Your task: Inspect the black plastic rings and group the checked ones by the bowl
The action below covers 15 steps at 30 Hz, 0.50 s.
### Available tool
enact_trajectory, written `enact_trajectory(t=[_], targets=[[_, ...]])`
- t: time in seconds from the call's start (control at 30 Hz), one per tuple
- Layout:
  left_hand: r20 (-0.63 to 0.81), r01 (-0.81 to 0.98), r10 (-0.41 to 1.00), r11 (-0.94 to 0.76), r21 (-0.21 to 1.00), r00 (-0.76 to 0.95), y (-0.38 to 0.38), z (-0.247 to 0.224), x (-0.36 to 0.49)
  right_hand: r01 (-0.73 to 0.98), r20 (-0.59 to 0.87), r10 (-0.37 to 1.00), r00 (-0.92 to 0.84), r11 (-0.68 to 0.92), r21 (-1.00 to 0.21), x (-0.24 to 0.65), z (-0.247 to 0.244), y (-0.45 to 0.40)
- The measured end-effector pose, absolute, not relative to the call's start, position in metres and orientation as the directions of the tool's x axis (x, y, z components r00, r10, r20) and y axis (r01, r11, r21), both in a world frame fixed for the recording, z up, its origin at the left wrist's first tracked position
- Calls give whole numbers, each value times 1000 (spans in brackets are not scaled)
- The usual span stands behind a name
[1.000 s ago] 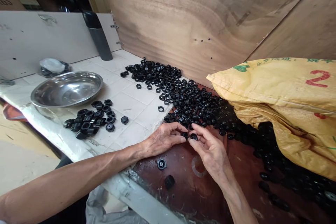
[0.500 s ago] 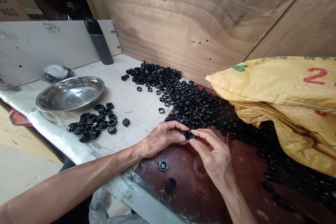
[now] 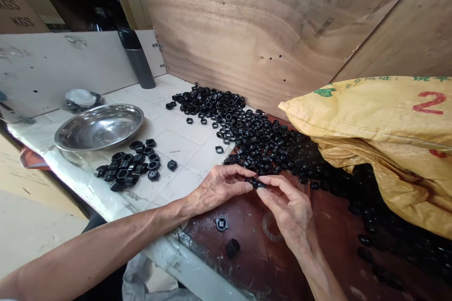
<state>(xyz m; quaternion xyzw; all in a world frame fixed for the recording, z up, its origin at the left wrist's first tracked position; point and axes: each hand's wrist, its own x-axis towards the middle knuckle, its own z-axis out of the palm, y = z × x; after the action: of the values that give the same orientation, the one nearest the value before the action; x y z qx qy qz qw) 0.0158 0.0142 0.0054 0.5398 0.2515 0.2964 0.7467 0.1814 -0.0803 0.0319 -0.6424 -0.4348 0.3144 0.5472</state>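
Observation:
My left hand (image 3: 219, 187) pinches a small black plastic part (image 3: 251, 181) between thumb and fingers. Facing it, my right hand (image 3: 287, 197) closes its fingertips on a black piece (image 3: 260, 184) that touches the first one. Whether the two are joined cannot be made out. Below the hands, on the reddish-brown surface (image 3: 254, 263), lie a round black part with a pale centre (image 3: 221, 223) and a darker black part (image 3: 232, 248). Just beyond my fingers spreads a long heap of black rings (image 3: 254, 138).
A steel bowl (image 3: 100, 127) stands at the left, with a cluster of black parts (image 3: 123, 167) before it. A dark bottle (image 3: 139, 63) stands by the wooden board (image 3: 247, 23). At the right, a yellow sack (image 3: 370, 122) overhangs more black pieces (image 3: 381, 216).
The whole view has shifted slightly, so things appear a little further right. Both hands keep nearly the same pose, still holding the small black pieces together.

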Motion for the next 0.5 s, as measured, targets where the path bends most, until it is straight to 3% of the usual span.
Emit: enact_trajectory(t=[0.27,0.5], targets=[[69,-239,795,98,966,602,14,7,19,-23,-98,905,413,-98,-995,181,24,-82],[-34,-270,740,287,919,671,18,6,16,-225,-138,895,425,-43,-973,181,16,-82]])
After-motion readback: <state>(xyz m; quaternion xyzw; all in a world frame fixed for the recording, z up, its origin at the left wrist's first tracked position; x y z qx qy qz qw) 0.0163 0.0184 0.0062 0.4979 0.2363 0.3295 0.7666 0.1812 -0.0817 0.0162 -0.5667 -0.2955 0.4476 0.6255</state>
